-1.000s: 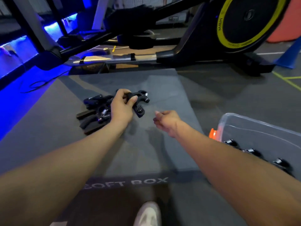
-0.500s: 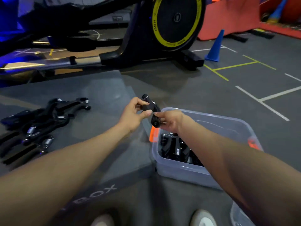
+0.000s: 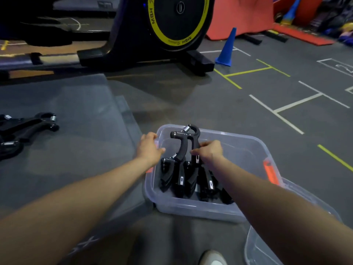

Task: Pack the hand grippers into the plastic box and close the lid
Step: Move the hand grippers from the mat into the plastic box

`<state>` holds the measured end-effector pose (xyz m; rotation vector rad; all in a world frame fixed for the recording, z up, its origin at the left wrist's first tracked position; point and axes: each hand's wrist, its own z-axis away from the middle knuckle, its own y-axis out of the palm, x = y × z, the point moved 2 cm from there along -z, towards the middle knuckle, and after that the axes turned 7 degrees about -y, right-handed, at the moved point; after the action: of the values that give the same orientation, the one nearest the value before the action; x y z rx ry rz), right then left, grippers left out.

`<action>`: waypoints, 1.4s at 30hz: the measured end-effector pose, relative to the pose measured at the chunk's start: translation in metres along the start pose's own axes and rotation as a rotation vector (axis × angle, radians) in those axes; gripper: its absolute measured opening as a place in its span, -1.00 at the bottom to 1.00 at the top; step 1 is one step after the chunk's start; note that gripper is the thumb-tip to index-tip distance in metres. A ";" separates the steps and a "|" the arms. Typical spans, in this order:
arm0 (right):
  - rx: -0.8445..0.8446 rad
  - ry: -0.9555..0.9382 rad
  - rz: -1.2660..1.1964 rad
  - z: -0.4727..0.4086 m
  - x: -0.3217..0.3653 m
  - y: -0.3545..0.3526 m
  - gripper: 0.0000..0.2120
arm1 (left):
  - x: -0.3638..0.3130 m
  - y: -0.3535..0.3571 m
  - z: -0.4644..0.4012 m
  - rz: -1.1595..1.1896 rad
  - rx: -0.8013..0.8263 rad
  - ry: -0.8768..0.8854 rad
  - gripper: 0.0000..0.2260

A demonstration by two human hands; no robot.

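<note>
Packing is mid-way: the right hand [image 3: 209, 153] pinches one handle of a black hand gripper [image 3: 188, 142] and holds it upright over the clear plastic box [image 3: 248, 142], its spring loop at the top and its handles pointing down toward the row of grippers already stowed [image 3: 188, 178] on edge along the box's near side. The left hand [image 3: 150, 148] rests with relaxed, nearly straight fingers at the box's left rim, gripping nothing; whether it actually touches the rim I cannot tell. To the left of the box, on the grey soft box [image 3: 76, 150] that stands beside it, more hand grippers [image 3: 26, 131] lie in a loose heap, so several remain to be moved. The lid [image 3: 267, 245], I judge, is the clear piece lying at the box's near right corner, not yet fitted. The next move likely calls for lowering the held gripper, handles first, into the gap beside the stowed row, keeping it on edge so it nests without tipping its neighbours, then letting go and reaching left of the box for another.
</note>
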<state>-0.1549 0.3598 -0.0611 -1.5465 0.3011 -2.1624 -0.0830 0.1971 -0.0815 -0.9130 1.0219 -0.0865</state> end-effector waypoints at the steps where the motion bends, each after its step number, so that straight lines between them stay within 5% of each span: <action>1: -0.003 0.009 -0.003 0.000 -0.011 0.003 -0.84 | 0.007 0.005 -0.001 -0.073 0.019 -0.050 -0.56; 4: -0.002 0.030 -0.034 -0.004 -0.038 0.015 -0.68 | 0.021 0.016 0.000 -0.194 0.057 -0.118 -0.56; 12: -0.001 0.066 0.041 -0.010 -0.062 0.033 -0.81 | 0.027 0.024 0.014 -0.031 -0.035 -0.089 -0.72; 21: 0.012 0.080 0.035 -0.016 -0.070 0.052 -0.77 | 0.033 0.024 0.023 0.045 -0.042 -0.063 -0.63; 27: 0.011 0.100 0.003 -0.023 -0.078 0.063 -0.57 | 0.033 0.025 0.020 0.031 -0.029 -0.073 -0.59; 42: 0.117 -0.231 0.075 -0.017 -0.020 0.064 -0.56 | 0.033 0.006 0.010 -0.076 0.058 -0.056 -0.63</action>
<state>-0.1498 0.3121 -0.1112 -1.6702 0.1518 -1.8868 -0.0589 0.1924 -0.1067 -0.8971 0.9282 -0.1525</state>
